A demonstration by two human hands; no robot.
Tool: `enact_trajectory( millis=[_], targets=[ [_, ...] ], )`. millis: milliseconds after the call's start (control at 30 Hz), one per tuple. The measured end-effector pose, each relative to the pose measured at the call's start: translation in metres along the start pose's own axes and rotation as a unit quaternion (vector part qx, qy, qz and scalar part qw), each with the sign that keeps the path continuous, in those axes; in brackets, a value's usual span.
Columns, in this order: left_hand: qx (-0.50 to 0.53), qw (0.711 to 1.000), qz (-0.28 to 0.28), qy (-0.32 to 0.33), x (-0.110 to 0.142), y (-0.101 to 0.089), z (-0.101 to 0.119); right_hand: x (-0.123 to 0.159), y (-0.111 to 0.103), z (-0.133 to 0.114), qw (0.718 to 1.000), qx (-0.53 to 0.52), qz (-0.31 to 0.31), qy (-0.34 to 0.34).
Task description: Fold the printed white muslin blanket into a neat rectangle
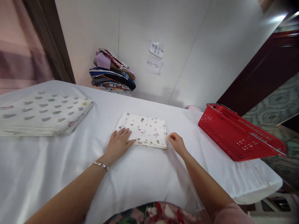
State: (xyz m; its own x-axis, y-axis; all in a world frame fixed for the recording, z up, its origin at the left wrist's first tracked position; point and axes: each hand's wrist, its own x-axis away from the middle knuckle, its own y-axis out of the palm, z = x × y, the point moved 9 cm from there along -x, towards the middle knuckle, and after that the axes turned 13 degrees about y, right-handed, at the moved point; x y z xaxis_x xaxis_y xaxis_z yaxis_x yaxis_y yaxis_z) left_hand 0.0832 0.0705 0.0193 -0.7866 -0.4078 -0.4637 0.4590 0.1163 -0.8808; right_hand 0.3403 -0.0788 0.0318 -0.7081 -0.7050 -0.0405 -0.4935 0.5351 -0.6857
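Folded patterned cloth (144, 129) lay on our tabletop (140, 174), between both hands. Our left hand (118, 143) rested open across its left side; our right hand (177, 144) had its grip closed on the right edge, though exactly which layer it pinched was too small to tell. Light, even left-palm pressure best suited handling that edge without dragging the layers. Well apart, a larger folded cloth (44, 115) and red basket (238, 133) left us room.
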Motion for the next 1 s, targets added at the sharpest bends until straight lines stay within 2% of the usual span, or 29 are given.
enact_trajectory(
  millis=[133,233,433,733,900,1000],
  targets=[
    [0.002,1.000,-0.002,0.001,0.000,-0.002,0.001,0.023,0.005,-0.022,0.990,0.056,-0.059,-0.115],
    [0.009,1.000,0.002,0.000,0.000,-0.002,0.001,0.030,0.014,-0.025,0.977,0.126,-0.107,-0.135],
    [0.035,0.999,0.035,-0.002,0.001,-0.004,-0.003,0.034,0.021,-0.029,0.949,0.228,-0.140,-0.168],
    [0.080,0.994,0.075,0.026,-0.001,-0.012,0.002,0.033,0.029,-0.025,0.921,0.304,-0.145,-0.194],
    [0.082,0.994,0.073,0.029,0.000,-0.010,0.001,0.031,0.033,-0.027,0.922,0.301,-0.127,-0.209],
    [0.081,0.993,0.074,0.033,0.000,-0.012,0.001,0.033,0.023,-0.031,0.926,0.288,-0.104,-0.222]
  ],
)
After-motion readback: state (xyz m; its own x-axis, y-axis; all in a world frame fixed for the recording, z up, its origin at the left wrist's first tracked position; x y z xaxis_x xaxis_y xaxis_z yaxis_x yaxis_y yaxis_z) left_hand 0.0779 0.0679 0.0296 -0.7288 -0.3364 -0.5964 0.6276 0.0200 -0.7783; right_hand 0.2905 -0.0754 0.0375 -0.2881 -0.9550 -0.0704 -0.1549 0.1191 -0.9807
